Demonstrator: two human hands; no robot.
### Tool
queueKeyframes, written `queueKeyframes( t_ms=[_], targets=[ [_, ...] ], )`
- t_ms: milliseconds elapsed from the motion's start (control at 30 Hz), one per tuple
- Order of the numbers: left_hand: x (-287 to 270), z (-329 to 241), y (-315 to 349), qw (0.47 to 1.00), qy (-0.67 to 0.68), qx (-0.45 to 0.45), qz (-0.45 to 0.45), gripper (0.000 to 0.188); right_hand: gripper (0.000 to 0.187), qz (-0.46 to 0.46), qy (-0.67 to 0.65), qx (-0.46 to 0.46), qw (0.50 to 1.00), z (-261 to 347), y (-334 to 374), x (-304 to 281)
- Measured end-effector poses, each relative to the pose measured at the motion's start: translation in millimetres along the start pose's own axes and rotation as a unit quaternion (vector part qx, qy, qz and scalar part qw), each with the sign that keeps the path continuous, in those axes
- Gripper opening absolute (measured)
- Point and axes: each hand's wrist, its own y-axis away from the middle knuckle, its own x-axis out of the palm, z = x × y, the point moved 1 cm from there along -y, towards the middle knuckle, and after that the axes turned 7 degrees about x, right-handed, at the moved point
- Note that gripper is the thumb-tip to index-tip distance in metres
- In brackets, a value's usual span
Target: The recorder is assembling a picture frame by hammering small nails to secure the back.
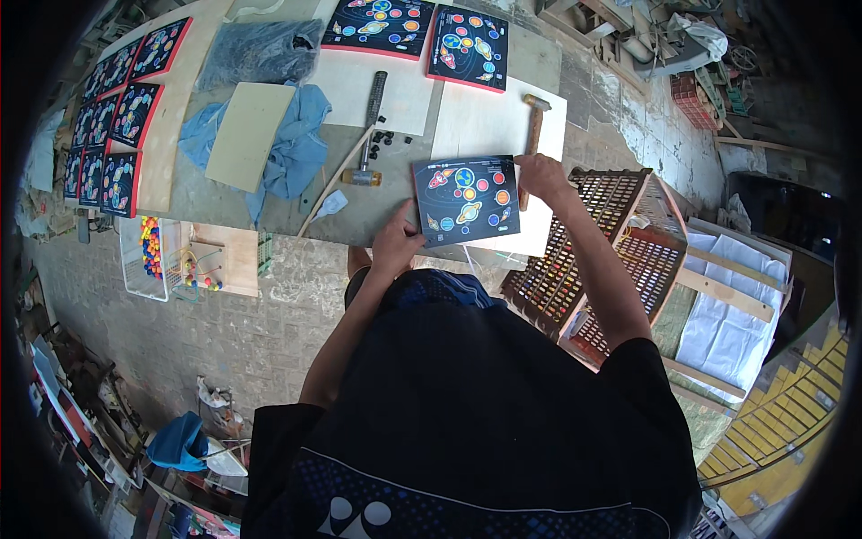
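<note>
A square dark-blue board (468,199) printed with planets and rockets lies at the table's near edge, slightly turned. My left hand (397,241) is closed on its lower left edge, fingers partly hidden. At the upper right corner, my right hand (541,177) grips the same board between thumb and fingers. Just beside that hand lies a wooden-handled hammer (533,135), its handle partly covered by the hand. Left of the board is a second hammer (364,178) with a yellowish head and dark grip. Several small black pieces (381,137) are scattered next to it.
More printed boards with red edges (467,49) lie at the far side and far left. A blue cloth (301,144) sits under a beige panel (250,135), near a plastic bag (260,54). Brown plastic crates (584,251) stand right; a white basket (144,286) holds colourful beads.
</note>
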Motion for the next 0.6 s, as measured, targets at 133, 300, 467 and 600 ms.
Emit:
queueKeyframes(
  t_ms=[133,300,467,600],
  targets=[
    [1.6,4.4,0.0,1.0,-0.007,0.006,-0.007,0.087,0.033,-0.016,-0.03,-0.032,0.999,-11.2,-1.4,8.7],
    [2.5,3.9,-0.4,1.0,-0.008,0.007,-0.007,0.086,0.028,-0.102,-0.078,-0.058,0.99,-20.1,8.6,19.7],
    [1.7,2.8,-0.6,1.0,-0.014,-0.002,-0.003,0.085,0.029,-0.118,-0.079,-0.057,0.988,-16.8,6.9,19.3],
    [2.6,4.9,-1.0,1.0,-0.011,0.01,-0.007,0.086,0.03,-0.112,-0.065,-0.069,0.989,-18.6,5.0,18.2]
  ],
)
